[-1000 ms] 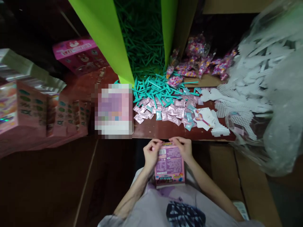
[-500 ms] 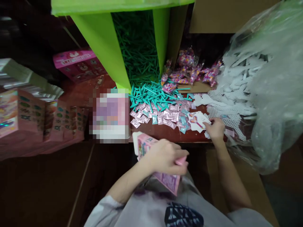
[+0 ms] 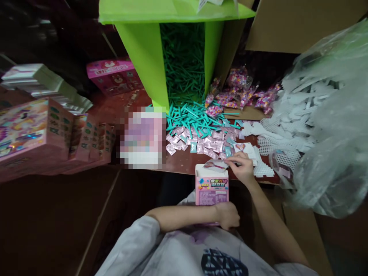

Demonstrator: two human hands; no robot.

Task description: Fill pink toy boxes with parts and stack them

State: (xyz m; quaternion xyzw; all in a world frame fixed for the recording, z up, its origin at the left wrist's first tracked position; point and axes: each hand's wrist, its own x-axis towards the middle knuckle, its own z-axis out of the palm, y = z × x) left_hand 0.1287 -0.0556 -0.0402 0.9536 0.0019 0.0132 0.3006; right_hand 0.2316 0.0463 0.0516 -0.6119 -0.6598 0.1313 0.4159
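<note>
My left hand (image 3: pixel 229 215) is closed around the lower right side of an upright pink printed box (image 3: pixel 212 193), held against my body with its top open. My right hand (image 3: pixel 243 168) pinches a small white printed card (image 3: pixel 216 165) between thumb and fingers. The card lies tilted at the box's mouth, and its lower edge is hidden by the front wall. Beside my right hand lie more white printed cards (image 3: pixel 249 152). Several small pink and blue sachets (image 3: pixel 211 145) are spread on the red-brown table (image 3: pixel 184 165).
Teal sticks (image 3: pixel 189 119) spill from a bright green carton (image 3: pixel 140 65). Behind are bags of coloured beads (image 3: pixel 238 78); white mesh pieces (image 3: pixel 304 103) fill a clear plastic bag (image 3: pixel 333 168) at right. Pink boxes (image 3: pixel 60 134) and a white stack (image 3: pixel 48 82) stand left. A pixelated patch covers something left of centre.
My right hand has lifted a card from the pile and brought it left to the box. The box has swung from a tilt to upright, its printed face showing. The view shifted slightly left.
</note>
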